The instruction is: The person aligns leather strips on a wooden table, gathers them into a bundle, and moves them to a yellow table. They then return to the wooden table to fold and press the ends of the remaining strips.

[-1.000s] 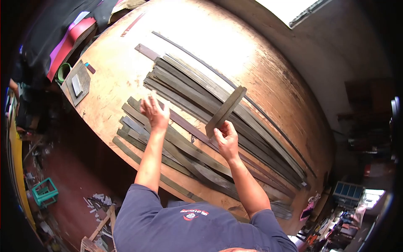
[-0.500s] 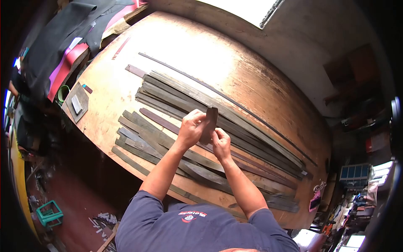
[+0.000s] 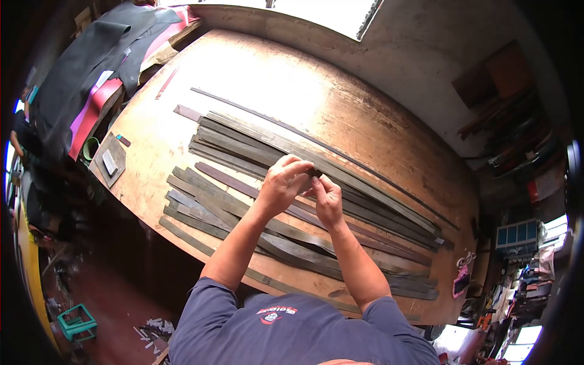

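My left hand [image 3: 285,184] and my right hand [image 3: 326,198] are close together above the middle of the wooden table [image 3: 255,58]. Between their fingertips they hold a small dark piece [image 3: 314,173], mostly covered by the fingers. Beneath and around the hands lie long dark strips [image 3: 243,143] in bundles running diagonally. Nearer my body is a looser group of grey-green strips [image 3: 292,248], with a reddish-brown strip [image 3: 225,177] beside it. A long thin strip [image 3: 261,115] lies apart on the far side.
Black sheets [image 3: 79,58] and red material [image 3: 100,112] are piled at the upper left. A board with a white block [image 3: 109,162] sits at the left corner. Scissors and a pink item [image 3: 462,281] are at the right end. A teal stool [image 3: 77,322] stands on the floor.
The dark piece, broad and upright between my hands before, now shows only as a small dark part at the fingertips. The view has shifted slightly.
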The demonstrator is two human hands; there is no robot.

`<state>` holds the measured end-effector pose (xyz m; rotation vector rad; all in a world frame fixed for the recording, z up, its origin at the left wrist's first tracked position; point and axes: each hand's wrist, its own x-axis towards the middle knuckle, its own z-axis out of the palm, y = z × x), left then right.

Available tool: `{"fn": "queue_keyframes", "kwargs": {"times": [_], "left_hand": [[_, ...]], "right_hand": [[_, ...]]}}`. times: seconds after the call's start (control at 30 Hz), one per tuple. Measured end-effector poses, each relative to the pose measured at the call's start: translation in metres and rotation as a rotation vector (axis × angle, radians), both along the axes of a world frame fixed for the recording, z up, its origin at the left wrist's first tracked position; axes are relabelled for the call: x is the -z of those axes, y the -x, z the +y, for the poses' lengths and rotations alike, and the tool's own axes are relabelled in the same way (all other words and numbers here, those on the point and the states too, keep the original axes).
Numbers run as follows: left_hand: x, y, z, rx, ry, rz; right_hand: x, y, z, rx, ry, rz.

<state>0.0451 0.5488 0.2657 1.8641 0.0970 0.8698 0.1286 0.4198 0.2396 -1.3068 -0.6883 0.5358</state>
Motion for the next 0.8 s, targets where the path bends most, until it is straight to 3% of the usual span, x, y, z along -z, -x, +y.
{"fn": "queue_keyframes", "kwargs": {"times": [0.07,0.23,0.37,0.4,0.43,0.47,0.67,0.8], "left_hand": [[-0.001,0.001,0.002,0.051,-0.003,-0.003],[0.009,0.002,0.002,0.047,0.028,-0.031],[0.036,-0.002,0.004,0.194,0.349,-0.056],[0.042,-0.003,0.005,0.235,0.467,-0.118],[0.047,0.004,0.013,0.372,0.763,-0.120],[0.051,0.004,0.023,0.314,0.715,-0.180],[0.114,0.031,0.103,0.283,1.256,-0.487],[0.168,0.066,0.167,0.114,1.300,-0.545]], "right_hand": [[-0.001,0.002,-0.001,-0.015,-0.023,0.021],[0.009,0.003,-0.001,-0.117,-0.077,0.350],[0.015,-0.001,0.001,-0.108,-0.055,0.447],[0.015,-0.004,0.002,-0.018,-0.056,0.568],[0.015,-0.008,0.002,0.076,-0.056,0.690],[0.033,-0.023,-0.001,0.148,-0.080,0.730],[0.073,-0.074,-0.042,0.391,-0.188,0.973],[0.102,-0.088,-0.087,0.570,-0.158,1.030]]}}
